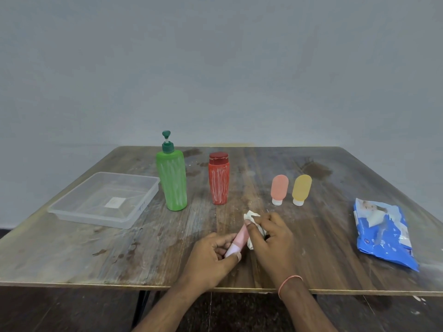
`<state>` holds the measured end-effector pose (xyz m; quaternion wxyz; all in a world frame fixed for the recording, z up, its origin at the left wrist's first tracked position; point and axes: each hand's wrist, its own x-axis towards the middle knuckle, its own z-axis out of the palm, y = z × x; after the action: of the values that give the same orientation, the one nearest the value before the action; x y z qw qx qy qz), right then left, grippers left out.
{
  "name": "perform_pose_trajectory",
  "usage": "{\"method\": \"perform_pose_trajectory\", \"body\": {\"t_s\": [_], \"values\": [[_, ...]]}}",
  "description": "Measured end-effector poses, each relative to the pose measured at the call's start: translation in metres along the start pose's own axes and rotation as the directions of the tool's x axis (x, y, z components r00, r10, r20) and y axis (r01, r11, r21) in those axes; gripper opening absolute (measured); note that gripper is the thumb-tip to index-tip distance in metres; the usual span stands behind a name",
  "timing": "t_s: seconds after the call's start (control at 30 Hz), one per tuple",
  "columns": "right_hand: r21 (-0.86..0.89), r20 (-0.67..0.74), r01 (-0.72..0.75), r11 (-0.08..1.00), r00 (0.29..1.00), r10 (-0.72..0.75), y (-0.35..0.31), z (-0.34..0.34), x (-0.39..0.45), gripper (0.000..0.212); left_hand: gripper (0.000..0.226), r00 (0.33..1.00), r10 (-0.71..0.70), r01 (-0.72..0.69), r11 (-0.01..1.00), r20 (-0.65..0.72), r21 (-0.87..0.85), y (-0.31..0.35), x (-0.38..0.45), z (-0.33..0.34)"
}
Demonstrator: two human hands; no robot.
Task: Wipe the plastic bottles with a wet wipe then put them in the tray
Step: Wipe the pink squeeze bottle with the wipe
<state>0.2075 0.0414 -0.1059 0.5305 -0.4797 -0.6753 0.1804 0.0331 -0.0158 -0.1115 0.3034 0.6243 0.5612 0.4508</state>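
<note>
Worn wooden table (96, 248), stained; plain grey wall (215, 56) behind.

A worn, stained wooden table (100, 255) stands against a plain grey-blue wall (215, 68); dark floor (60, 310) below.

Left hand (211, 254) and right hand (271, 238) both clenched.
</note>
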Motion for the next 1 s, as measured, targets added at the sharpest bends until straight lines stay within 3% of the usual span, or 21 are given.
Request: {"method": "perform_pose_trajectory", "body": {"t_s": [0.2, 0.43, 0.53, 0.7, 0.9, 1.0], "values": [[0.048, 0.192, 0.117, 0.992, 0.974, -0.124, -0.006, 0.002, -0.008, 0.012, 0.054, 0.998, -0.009, 0.005, 0.999, -0.069, -0.054, 0.001, 0.000, 0.002], [0.027, 0.361, 0.291, 0.956, 0.889, -0.280, -0.003, 0.004, -0.010, 0.011, 0.065, 0.984, -0.134, 0.126, 0.989, -0.118, -0.074, 0.000, 0.001, 0.004], [0.016, 0.320, 0.290, 0.957, 0.905, -0.280, -0.001, 0.005, -0.010, 0.011, 0.060, 0.983, -0.136, 0.120, 0.985, -0.123, -0.123, 0.003, 0.002, 0.002], [0.049, 0.090, 0.172, 0.984, 0.980, -0.176, -0.003, 0.005, -0.005, 0.030, 0.047, 0.990, -0.118, 0.098, 0.972, -0.082, -0.215, 0.003, 0.001, -0.005], [0.087, -0.028, 0.070, 0.994, 0.997, -0.068, -0.007, 0.005, -0.004, 0.036, 0.038, 0.990, -0.141, 0.134, 0.958, -0.009, -0.253, -0.002, 0.004, -0.009], [0.140, -0.083, -0.017, 0.990, 0.996, 0.029, -0.005, 0.006, -0.002, 0.028, 0.042, 0.991, -0.132, 0.131, 0.963, 0.011, -0.236, -0.003, 0.006, -0.007]]}}
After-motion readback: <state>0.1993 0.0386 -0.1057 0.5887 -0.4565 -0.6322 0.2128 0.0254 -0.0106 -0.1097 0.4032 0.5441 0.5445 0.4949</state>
